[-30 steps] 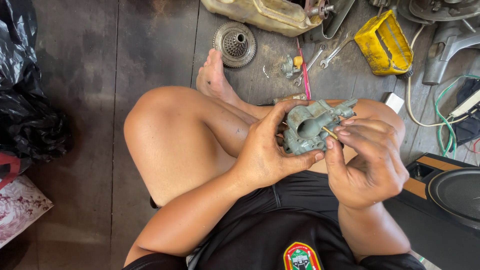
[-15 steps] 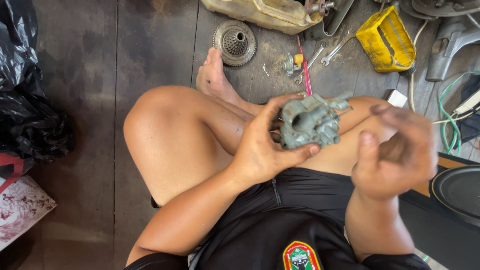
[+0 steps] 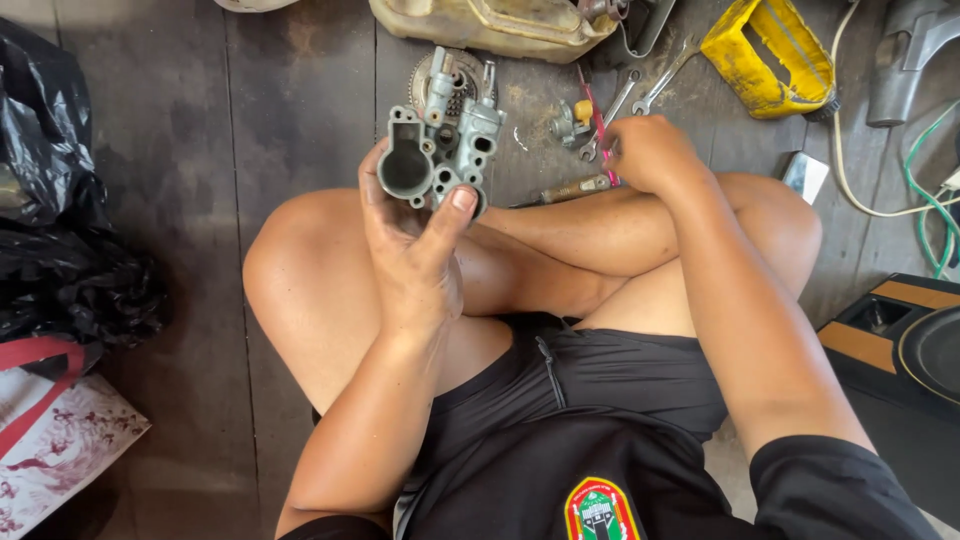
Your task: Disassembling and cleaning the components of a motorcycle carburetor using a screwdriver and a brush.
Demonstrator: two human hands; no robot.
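Head view: grey cast-metal carburetor body (image 3: 440,140), round bore, upright in left hand (image 3: 410,250).

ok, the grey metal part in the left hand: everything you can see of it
The carburettor body is dull grey cast metal, worn-looking, with one large round bore facing the camera, several smaller holes beside it and short posts on top. The left hand holds it raised above the knees, thumb on its lower right edge, fingers behind. Nothing else touches it.

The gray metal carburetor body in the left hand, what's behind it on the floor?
Behind the carburetor body held by the left hand, a round perforated metal part peeks out on the floorboards; most of it is covered.
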